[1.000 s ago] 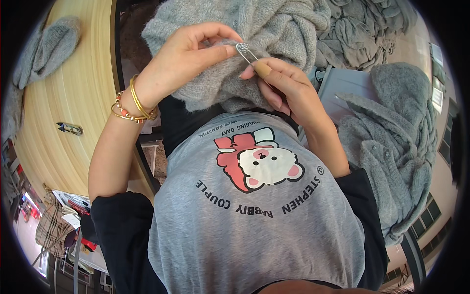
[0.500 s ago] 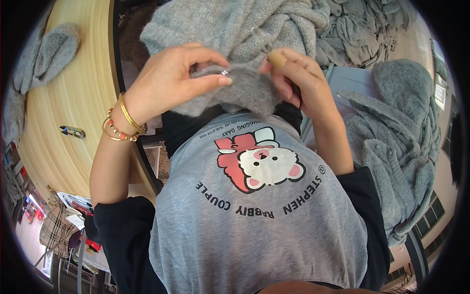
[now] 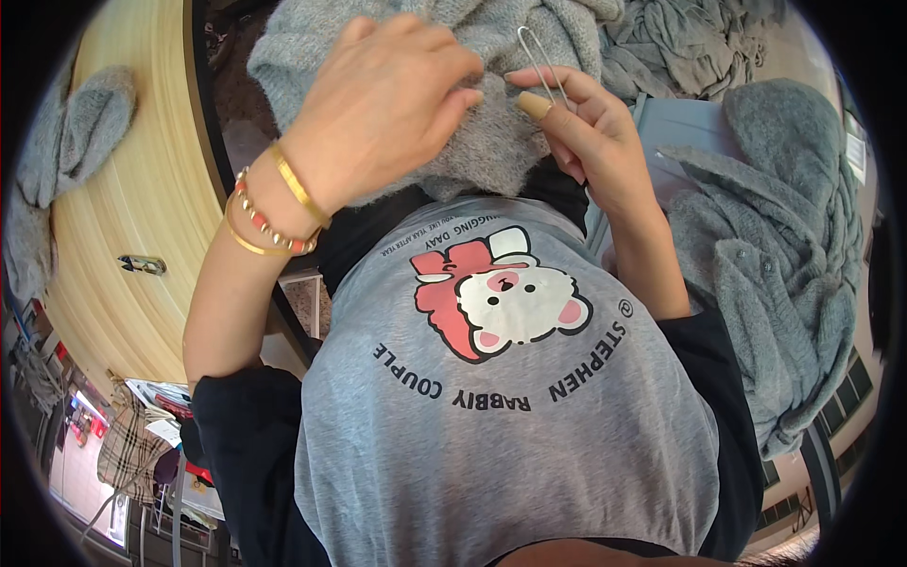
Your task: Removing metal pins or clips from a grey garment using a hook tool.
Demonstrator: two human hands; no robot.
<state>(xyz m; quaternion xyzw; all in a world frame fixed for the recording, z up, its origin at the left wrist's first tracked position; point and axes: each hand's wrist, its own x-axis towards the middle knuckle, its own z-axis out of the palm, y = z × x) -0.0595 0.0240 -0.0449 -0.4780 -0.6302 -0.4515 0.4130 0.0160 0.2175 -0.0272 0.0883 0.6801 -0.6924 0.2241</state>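
Observation:
A fuzzy grey knitted garment lies across my lap, its folds heaped beyond my hands. My left hand is over it, back upward, fingers curled toward the thumb; what they pinch, if anything, is hidden. To the right, my right hand is closed on a long silver wire pin, shaped like a large safety pin, between thumb and forefinger. The pin points up and to the left, with its lower end inside the grip. A tan covering wraps the right thumb tip.
A light wooden table stands at left, with small thread snips and grey knitwear on it. At right, more grey knit pieces hang over a grey-blue surface. Another knit pile lies at the far right.
My left hand has risen and turned its back upward, appearing larger. The silver pin now stands clear of the knit in my right hand. The view has shifted slightly.

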